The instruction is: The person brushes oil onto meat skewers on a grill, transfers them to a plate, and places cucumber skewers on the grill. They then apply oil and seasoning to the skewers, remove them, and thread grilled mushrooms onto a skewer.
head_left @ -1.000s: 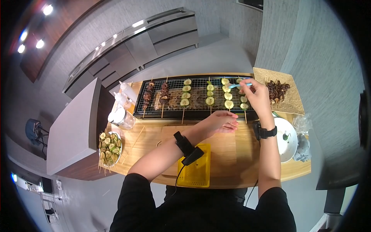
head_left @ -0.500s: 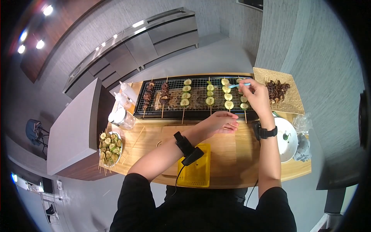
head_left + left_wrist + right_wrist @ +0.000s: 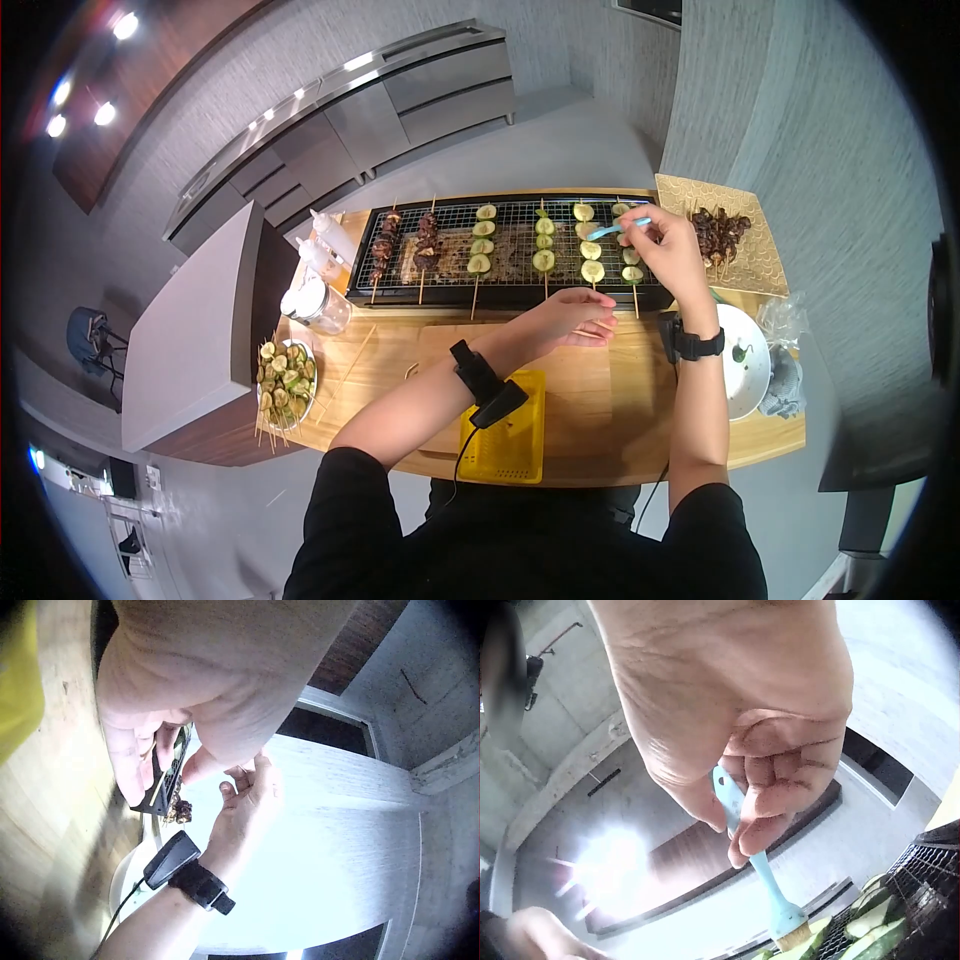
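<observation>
Wooden table (image 3: 640, 385), bowl (image 3: 745, 390) — right fingers (image 3: 761, 834) pinch brush (image 3: 766, 877), half-hiding grill's (image 3: 512, 225) rightmost skewer (image 3: 631, 273); left fingers (image 3: 122, 769) loosely bent.

Two meat skewers (image 3: 381, 250) and four green-slice skewers (image 3: 481, 246) are counted on one grill (image 3: 512, 262). One blue brush (image 3: 776, 895), two squeeze bottles (image 3: 331, 237), one yellow basket (image 3: 520, 452) and one white bowl (image 3: 744, 392) are tallied. Heaped skewers (image 3: 718, 240) on one gold tray (image 3: 765, 270) cannot be counted.

Place: kitchen-like room | drawered grey counter (image 3: 350, 135) | wooden table (image 3: 640, 425) bearing skewer-laden grill (image 3: 515, 240) | squeeze bottles (image 3: 333, 238)
</observation>
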A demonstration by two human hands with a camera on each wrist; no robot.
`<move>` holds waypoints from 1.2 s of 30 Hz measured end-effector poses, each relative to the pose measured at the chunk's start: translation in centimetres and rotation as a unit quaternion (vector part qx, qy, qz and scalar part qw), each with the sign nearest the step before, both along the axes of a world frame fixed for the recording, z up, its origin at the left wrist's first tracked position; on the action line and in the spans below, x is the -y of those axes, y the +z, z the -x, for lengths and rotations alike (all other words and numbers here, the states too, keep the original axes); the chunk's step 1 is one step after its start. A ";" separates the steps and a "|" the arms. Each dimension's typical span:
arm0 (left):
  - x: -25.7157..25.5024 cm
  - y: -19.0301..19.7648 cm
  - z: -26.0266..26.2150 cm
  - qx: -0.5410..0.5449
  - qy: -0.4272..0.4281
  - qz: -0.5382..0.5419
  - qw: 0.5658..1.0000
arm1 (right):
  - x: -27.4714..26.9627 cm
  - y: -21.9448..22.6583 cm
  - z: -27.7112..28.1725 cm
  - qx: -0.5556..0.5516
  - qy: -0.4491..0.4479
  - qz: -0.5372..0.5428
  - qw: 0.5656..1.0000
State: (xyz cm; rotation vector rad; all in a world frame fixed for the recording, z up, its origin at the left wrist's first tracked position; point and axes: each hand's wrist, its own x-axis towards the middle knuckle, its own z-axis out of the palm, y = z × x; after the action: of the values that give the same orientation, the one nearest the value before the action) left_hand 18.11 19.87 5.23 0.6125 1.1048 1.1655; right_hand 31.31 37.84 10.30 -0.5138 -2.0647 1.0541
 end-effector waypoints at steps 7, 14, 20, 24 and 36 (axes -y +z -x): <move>0.1 0.1 -0.1 0.004 0.002 0.006 1.000 | 0.7 1.0 -0.8 -0.017 0.062 0.038 0.997; 0.1 0.1 -0.1 -0.004 0.003 0.008 1.000 | 1.1 2.4 -2.1 0.056 0.085 0.042 0.994; 0.3 0.1 -0.1 0.001 -0.001 0.006 1.000 | 1.2 3.4 -3.1 0.092 0.097 0.037 0.990; 0.2 -0.1 -0.1 -0.001 -0.002 0.005 1.000 | 1.4 4.0 -3.7 0.067 0.105 0.068 0.990; 0.8 -0.2 -0.4 0.004 -0.099 0.020 0.995 | -0.6 5.3 -7.9 0.001 0.033 0.094 0.995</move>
State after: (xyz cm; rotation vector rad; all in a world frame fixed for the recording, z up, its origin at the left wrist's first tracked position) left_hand 18.46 19.03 4.99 0.6698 1.0325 0.9728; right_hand 39.24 38.42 15.56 -0.5446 -2.0066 1.2964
